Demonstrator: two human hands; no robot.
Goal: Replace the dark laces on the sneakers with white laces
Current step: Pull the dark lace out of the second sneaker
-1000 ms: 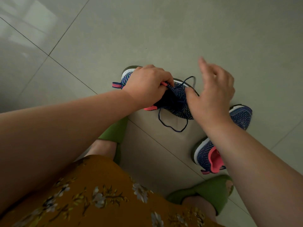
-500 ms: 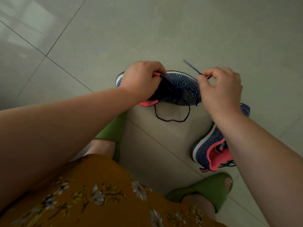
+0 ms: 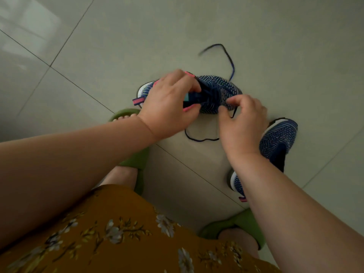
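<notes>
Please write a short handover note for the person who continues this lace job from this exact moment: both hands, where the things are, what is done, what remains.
Left hand: grips the held sneaker at its collar, steadying it.
Right hand: fingers pinch at the dark lace near the toe end of the lacing.
The lace is partly pulled out: one end arcs loose beyond the shoe, another loop hangs below it toward the floor.
Second sneaker lies on the tiled floor under the right forearm; its lacing is hidden.
No white laces in view.
Left: finish pulling out this lace, check the other shoe, thread white laces into both.

Home — tiled floor (image 3: 256,36), green slippers (image 3: 136,160)
</notes>
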